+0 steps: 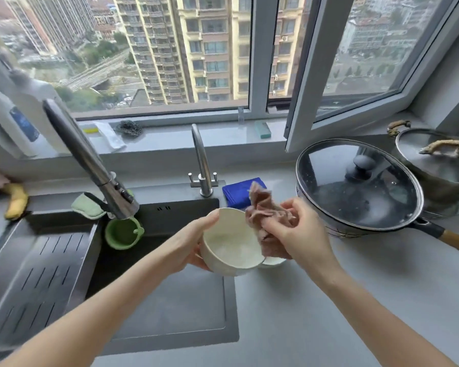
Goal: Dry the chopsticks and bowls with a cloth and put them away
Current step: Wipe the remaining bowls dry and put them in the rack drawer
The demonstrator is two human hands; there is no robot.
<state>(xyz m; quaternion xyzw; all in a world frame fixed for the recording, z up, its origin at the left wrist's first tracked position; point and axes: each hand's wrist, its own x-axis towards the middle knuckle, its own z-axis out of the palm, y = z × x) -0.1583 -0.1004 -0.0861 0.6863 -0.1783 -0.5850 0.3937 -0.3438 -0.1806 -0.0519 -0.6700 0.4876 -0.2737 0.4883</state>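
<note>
A cream bowl is tilted toward me above the sink's right edge, gripped at its left rim and underside by my left hand. My right hand is bunched around a pinkish-brown cloth that presses on the bowl's right rim. A second white bowl stands on the counter, mostly hidden behind the held bowl and my right hand. No chopsticks are in view.
The dark sink with a slotted drain tray lies at the left, under two faucets. A lidded wok and lidded pot crowd the right. A folded blue cloth and green cup sit near the sink.
</note>
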